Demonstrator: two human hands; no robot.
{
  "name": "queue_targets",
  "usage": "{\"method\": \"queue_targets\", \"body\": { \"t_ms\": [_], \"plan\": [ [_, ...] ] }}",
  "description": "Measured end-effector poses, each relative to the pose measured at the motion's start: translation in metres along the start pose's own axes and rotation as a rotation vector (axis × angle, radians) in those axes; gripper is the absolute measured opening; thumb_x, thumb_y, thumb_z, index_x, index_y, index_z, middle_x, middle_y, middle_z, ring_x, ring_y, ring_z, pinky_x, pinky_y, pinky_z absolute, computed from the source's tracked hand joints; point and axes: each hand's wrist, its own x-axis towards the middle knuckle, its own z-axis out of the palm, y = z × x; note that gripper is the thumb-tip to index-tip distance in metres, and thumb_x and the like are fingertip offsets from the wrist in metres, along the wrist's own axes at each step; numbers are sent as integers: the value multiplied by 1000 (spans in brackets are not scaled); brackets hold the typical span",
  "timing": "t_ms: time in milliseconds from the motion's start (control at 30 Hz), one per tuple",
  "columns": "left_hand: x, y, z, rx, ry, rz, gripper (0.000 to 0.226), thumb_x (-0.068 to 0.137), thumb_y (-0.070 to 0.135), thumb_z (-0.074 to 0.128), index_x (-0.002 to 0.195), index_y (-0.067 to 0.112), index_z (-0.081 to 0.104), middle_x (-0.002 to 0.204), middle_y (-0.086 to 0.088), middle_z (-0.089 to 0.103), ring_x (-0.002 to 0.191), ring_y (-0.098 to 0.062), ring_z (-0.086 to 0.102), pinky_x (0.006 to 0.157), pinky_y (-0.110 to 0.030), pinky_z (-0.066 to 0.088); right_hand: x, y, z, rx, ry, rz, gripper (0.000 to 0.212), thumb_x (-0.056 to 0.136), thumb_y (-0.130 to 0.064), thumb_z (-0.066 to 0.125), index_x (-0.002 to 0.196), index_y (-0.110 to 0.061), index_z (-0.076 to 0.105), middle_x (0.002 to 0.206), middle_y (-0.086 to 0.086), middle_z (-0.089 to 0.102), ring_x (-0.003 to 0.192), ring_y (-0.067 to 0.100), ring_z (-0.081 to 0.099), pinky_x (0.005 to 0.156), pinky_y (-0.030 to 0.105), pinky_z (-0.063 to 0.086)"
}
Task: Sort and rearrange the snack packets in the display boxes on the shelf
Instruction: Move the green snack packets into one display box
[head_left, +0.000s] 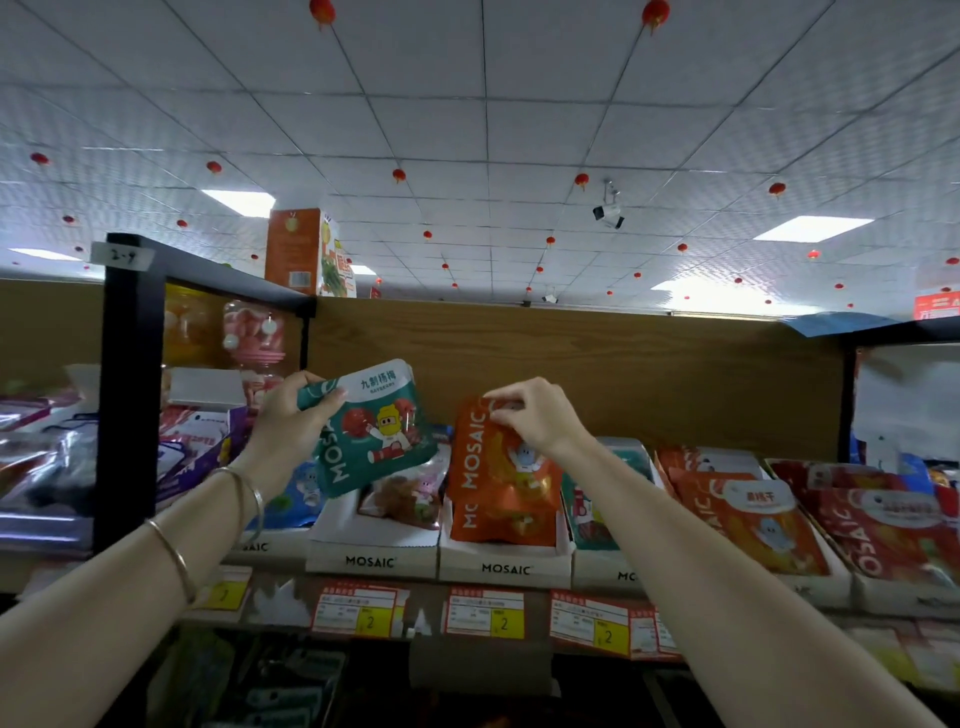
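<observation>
My left hand (291, 415) grips the teal bayberry packet (371, 428), lifted and tilted; my right hand (530, 415) pinches the upright orange packet (498, 478) in its MOSAIC box (504, 566), directly right.

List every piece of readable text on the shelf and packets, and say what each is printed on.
"MOSAIC": green packet in the left hand
"MOSAIC": orange packet pinched by the right hand
"MOSAIC": white display boxes
"2": yellow price tags
"2-4", roughly: post label
Fine tag print: unreadable.

Red lanterns (655, 11) hang from the tiled ceiling (467, 104), a security camera (607, 212) points down, and an orange carton (301, 252) stands above jars (254, 332).
</observation>
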Motion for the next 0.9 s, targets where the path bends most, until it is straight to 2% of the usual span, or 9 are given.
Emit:
{"method": "queue_targets", "body": {
  "t_ms": [300, 433, 533, 633, 733, 800, 900],
  "plan": [
    [-1, -8, -20, -33, -13, -54, 5, 90, 18, 59, 88, 15, 55, 86, -4, 67, 78, -20, 66, 71, -36, 53, -3, 15, 22, -139, -83, 55, 30, 88, -22, 59, 118, -23, 64, 116, 3, 67, 101, 17, 64, 89, 38, 53],
    [-3, -5, -14, -39, -20, -41, 11, 91, 17, 58, 81, 20, 54, 84, -3, 67, 74, -16, 65, 60, -26, 49, -11, 24, 36, -179, -81, 38, 29, 86, -24, 60, 115, -23, 66, 116, 2, 68, 106, 18, 61, 97, 39, 45],
    [-5, -4, -7, -58, -34, -43, 15, 91, 15, 58, 77, 19, 53, 82, -2, 66, 71, -14, 63, 52, -18, 48, -16, 29, 39, -180, -76, 2, 32, 83, -25, 64, 115, -21, 66, 115, 1, 68, 108, 16, 60, 95, 35, 46],
    [-4, -8, -2, -71, -60, -68, 12, 89, 17, 60, 79, 13, 55, 84, -7, 68, 77, -23, 66, 63, -29, 51, -15, 31, 36, -197, -74, -16, 32, 84, -26, 63, 116, -21, 65, 114, 1, 69, 107, 17, 60, 93, 34, 46],
    [-2, -10, 3, -61, -76, -85, 12, 87, 19, 63, 84, 10, 58, 89, -13, 69, 83, -30, 67, 77, -44, 53, -15, 37, 28, -134, -78, 10, 36, 87, -30, 59, 122, -23, 60, 118, 1, 67, 113, 20, 57, 96, 42, 47],
    [-2, -9, 8, -61, -99, -91, 14, 88, 20, 62, 84, 8, 57, 89, -14, 69, 82, -31, 68, 77, -44, 53, -18, 43, 17, -93, -34, 38, 36, 89, -30, 55, 125, -21, 58, 124, 0, 63, 120, 20, 52, 99, 43, 44],
    [-4, -4, 19, -105, -132, -87, 19, 89, 17, 60, 93, -1, 55, 86, -13, 68, 77, -27, 67, 71, -39, 53, -27, 58, -6, -95, 98, 116, 32, 90, -23, 56, 122, -19, 59, 121, -1, 64, 114, 17, 55, 97, 39, 47]
  ]
}}
